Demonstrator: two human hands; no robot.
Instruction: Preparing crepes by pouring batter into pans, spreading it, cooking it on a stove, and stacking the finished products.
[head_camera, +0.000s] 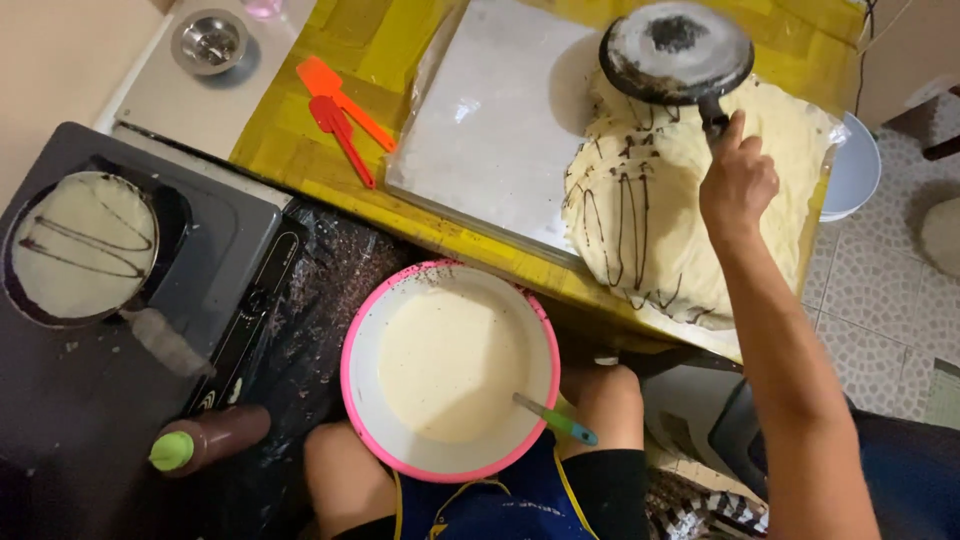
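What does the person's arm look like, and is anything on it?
Only the right arm shows, long and bare with no sleeve, watch or bracelet. The right hand wears no glove or rings that I can see. The left arm is out of view.

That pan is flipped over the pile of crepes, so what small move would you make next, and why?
Probably lift the small pan straight up and turn it upright. The right hand holds its handle with the pan upside down above the stack of chocolate-striped crepes, so its crepe has likely dropped. The left hand is out of view.
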